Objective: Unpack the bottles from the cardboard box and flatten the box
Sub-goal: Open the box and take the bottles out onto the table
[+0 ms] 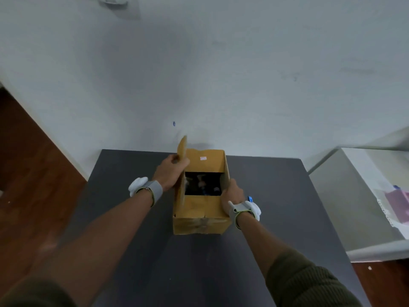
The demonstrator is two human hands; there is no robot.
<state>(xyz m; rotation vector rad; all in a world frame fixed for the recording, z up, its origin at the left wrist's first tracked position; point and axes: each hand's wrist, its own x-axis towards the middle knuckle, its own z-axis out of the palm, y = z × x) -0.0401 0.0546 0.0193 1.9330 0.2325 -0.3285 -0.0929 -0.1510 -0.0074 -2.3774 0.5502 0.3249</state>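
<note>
cardboard box (202, 214) on dark table (137, 251), bottles (202, 185) inside. left hand (171, 171) pinches left flap (182, 169) upright, right hand (232, 196) grips right wall. small sticker (203, 158) (text unreadable).

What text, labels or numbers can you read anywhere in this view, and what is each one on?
No text is legible.
Small white sticker with red print on the far inner wall of the brown cardboard box: too small and blurred to read.
Small blue mark on the white wall: not readable as a character.
Dark bottles inside the box: no label can be made out.
</note>
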